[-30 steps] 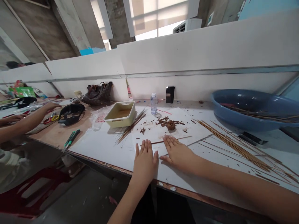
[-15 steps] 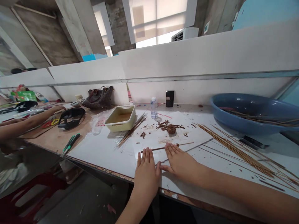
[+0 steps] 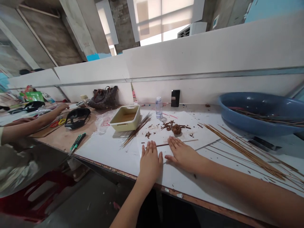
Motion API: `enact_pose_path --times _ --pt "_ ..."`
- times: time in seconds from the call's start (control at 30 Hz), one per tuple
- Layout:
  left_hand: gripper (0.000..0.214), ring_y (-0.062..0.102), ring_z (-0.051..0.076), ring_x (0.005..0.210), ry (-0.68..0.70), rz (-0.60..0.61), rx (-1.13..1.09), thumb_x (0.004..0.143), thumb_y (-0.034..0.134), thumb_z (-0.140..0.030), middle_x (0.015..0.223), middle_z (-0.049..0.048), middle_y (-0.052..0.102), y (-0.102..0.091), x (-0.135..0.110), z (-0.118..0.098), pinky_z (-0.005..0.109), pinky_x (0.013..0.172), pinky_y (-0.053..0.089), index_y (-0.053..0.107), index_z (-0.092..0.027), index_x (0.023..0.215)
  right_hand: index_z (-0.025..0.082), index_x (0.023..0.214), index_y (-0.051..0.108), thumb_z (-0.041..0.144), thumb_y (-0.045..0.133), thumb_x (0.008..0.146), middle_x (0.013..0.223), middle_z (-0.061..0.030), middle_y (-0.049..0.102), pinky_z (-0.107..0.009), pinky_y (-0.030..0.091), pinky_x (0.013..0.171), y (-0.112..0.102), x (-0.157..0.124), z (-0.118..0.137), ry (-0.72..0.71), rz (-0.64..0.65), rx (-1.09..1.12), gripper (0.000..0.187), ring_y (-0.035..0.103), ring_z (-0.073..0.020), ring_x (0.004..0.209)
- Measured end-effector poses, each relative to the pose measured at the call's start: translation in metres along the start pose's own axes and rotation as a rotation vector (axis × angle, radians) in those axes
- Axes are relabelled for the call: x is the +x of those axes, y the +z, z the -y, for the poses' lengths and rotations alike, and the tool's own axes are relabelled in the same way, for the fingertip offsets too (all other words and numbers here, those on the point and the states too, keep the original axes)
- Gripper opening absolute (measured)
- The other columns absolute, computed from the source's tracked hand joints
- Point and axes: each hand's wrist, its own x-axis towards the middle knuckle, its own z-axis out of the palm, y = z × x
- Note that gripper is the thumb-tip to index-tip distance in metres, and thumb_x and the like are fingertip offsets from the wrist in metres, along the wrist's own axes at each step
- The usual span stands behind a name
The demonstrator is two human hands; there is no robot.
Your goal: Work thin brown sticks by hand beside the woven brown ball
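The left hand (image 3: 150, 163) and the right hand (image 3: 184, 155) are laid flat, palms down, on a white board (image 3: 204, 139). The fingers of both are slightly spread, and nothing is held in either. A thin brown wooden stick (image 3: 162, 145) is lying across the board, just beyond the left fingertips and apparently passing under the right fingers; whether it is being pressed cannot be told. Farther right of centre, a rounded brown lump (image 3: 176, 129) is seen among scattered brown chips (image 3: 168, 125), just beyond the right hand. To the left, a loose bundle of thin brown sticks (image 3: 137, 130) is lying beside a cream plastic tray (image 3: 121, 125) that holds brownish liquid. To the right, a long spread of pale wooden sticks (image 3: 251, 161) is laid out near a wide blue plastic basin (image 3: 261, 128). At the far left, a co-worker's hand (image 3: 60, 108) is resting beyond a black goggle-shaped object (image 3: 78, 117).
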Motion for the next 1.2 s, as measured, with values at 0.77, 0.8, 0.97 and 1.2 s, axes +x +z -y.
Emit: enact_pose_path --times 0.77,0.8,0.97,1.2 --pt "0.065 0.037 0.035 0.167 0.007 -0.039 0.000 0.116 0.036 -0.038 0.175 0.0235 0.040 0.009 -0.011 -0.001 0.061 0.137 0.032 0.045 0.000 0.168 -0.007 0.166 0.046 0.074 0.024 0.113 0.170 -0.0340 0.044 -0.054 0.042 0.132 -0.003 -0.005 -0.003 -0.057 0.009 -0.047 0.099 0.046 -0.0412 0.161" --pt "0.065 0.036 0.035 0.167 0.001 -0.046 -0.006 0.116 0.036 -0.037 0.175 0.0235 0.040 0.008 -0.007 -0.001 0.061 0.138 0.031 0.045 0.000 0.168 -0.007 0.167 0.044 0.073 0.025 0.113 0.171 -0.0335 0.043 -0.054 0.041 0.133 -0.005 -0.002 -0.004 -0.042 0.006 -0.049 0.097 0.045 -0.0408 0.162" --pt "0.064 0.040 0.035 0.166 0.011 -0.062 -0.018 0.116 0.034 -0.039 0.173 0.0225 0.046 0.006 -0.009 0.001 0.062 0.139 0.027 0.048 -0.003 0.167 -0.008 0.166 0.045 0.073 0.028 0.113 0.170 -0.0346 0.044 -0.054 0.040 0.133 -0.008 -0.003 -0.002 -0.007 0.023 -0.018 0.098 0.046 -0.0419 0.161" --pt "0.064 0.035 0.034 0.168 -0.003 -0.069 -0.014 0.116 0.032 -0.034 0.175 0.0219 0.042 0.006 -0.005 0.002 0.061 0.140 0.024 0.045 -0.002 0.169 -0.012 0.166 0.040 0.072 0.024 0.113 0.172 -0.0362 0.037 -0.056 0.035 0.135 -0.014 0.005 -0.001 0.006 0.068 -0.002 0.101 0.041 -0.0429 0.163"
